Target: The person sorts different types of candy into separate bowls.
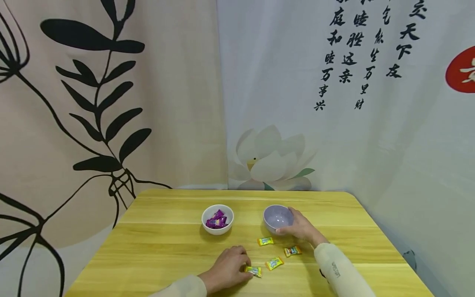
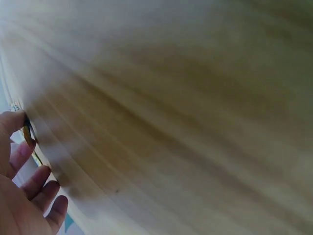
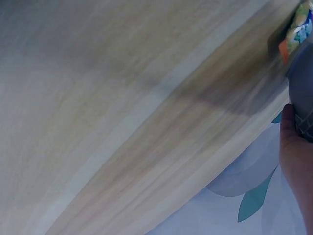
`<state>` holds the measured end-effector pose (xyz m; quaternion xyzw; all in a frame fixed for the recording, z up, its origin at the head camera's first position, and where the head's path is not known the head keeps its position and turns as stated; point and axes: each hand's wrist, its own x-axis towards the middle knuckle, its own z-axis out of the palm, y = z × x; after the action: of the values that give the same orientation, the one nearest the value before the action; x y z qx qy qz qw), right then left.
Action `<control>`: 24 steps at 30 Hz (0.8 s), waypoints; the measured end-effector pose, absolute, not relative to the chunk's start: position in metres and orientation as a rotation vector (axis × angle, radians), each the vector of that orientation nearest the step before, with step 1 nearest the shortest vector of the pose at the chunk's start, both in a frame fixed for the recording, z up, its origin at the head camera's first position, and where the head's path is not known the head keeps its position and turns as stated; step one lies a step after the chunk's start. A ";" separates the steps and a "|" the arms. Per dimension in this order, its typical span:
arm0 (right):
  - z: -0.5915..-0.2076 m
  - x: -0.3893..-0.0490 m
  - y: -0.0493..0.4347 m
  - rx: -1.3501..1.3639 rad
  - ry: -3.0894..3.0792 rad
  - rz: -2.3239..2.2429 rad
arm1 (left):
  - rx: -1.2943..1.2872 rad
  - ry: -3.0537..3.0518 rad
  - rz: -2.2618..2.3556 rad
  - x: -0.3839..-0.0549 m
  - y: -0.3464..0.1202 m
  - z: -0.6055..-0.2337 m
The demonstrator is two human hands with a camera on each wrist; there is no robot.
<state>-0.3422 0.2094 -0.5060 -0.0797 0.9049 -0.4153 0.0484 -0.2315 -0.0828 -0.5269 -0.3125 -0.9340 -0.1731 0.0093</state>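
Note:
Between thumb and forefinger, my left hand [image 1: 229, 267] pinches one end of a yellow wrapped candy [image 1: 254, 271] at the table's near side. In the left wrist view an orange bit of wrapper [image 2: 27, 134] shows between the fingertips, the other fingers spread. My right hand [image 1: 303, 227] grips the right side of a greyish-purple bowl [image 1: 268, 225], which has nothing inside. Three more yellow candies lie in front of that bowl: one close below it [image 1: 265, 241], one with a red wrapper end [image 1: 292, 251], and one nearer me [image 1: 274, 263].
Left of the purple bowl stands a white bowl [image 1: 205, 226] with several purple-wrapped candies [image 1: 217, 220] in it. The wooden table [image 1: 156, 231] ends at a back edge against printed curtains [image 1: 185, 103].

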 end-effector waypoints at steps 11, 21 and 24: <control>-0.506 -0.344 0.208 -0.232 2.760 -1.265 | -0.877 -2.823 -0.629 -0.247 -0.083 -0.526; -0.503 -0.339 0.209 -0.211 2.758 -1.265 | -0.750 -2.747 -0.755 -0.271 -0.076 -0.512; -0.504 -0.340 0.208 -0.208 2.758 -1.266 | -0.702 -2.726 -0.798 -0.279 -0.071 -0.507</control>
<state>-0.3398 0.2085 -0.5039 -0.0684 0.9056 -0.4156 0.0498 -0.2787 -0.0713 -0.5065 -0.2385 -0.9263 -0.2710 0.1078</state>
